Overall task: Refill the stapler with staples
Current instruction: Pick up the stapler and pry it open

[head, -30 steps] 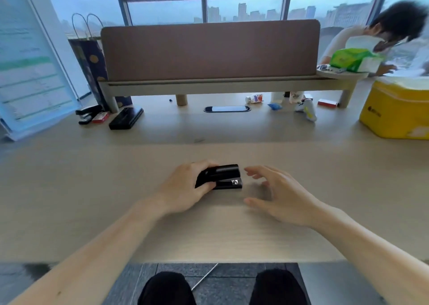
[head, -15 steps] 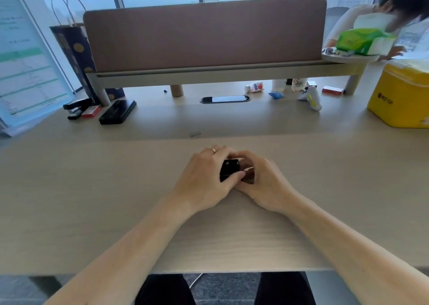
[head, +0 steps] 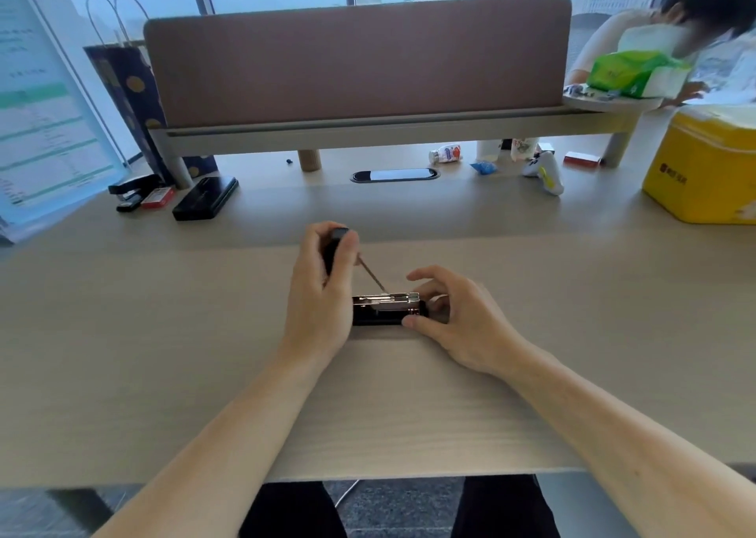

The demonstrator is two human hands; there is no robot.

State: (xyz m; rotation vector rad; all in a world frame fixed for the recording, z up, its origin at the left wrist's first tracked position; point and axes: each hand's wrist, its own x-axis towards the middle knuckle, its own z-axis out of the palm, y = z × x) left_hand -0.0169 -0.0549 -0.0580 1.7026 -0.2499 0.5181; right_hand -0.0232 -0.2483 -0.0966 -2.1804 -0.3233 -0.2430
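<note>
A small black stapler [head: 386, 310] lies on the wooden desk [head: 163, 353] in front of me, opened up. My left hand [head: 321, 292] grips its black top cover [head: 333, 247] and holds it swung up and back. A thin spring rod [head: 371, 274] stretches from the cover down to the bare metal staple channel [head: 384, 299]. My right hand [head: 454, 316] pinches the front end of the stapler's base, thumb on the near side and fingers over the far side. I see no loose staples near the stapler.
Far left on the desk lie a second black stapler [head: 131, 191], a red staple box [head: 157, 198] and a black case [head: 205, 198]. A yellow bin [head: 703, 169] stands at the right. Small items sit under the divider shelf [head: 368, 128]. A person sits behind it, far right.
Both hands were closed around the shut stapler. The left hand has since lifted the top cover up and back, exposing the metal channel and the spring rod. The right hand shifted to the front end.
</note>
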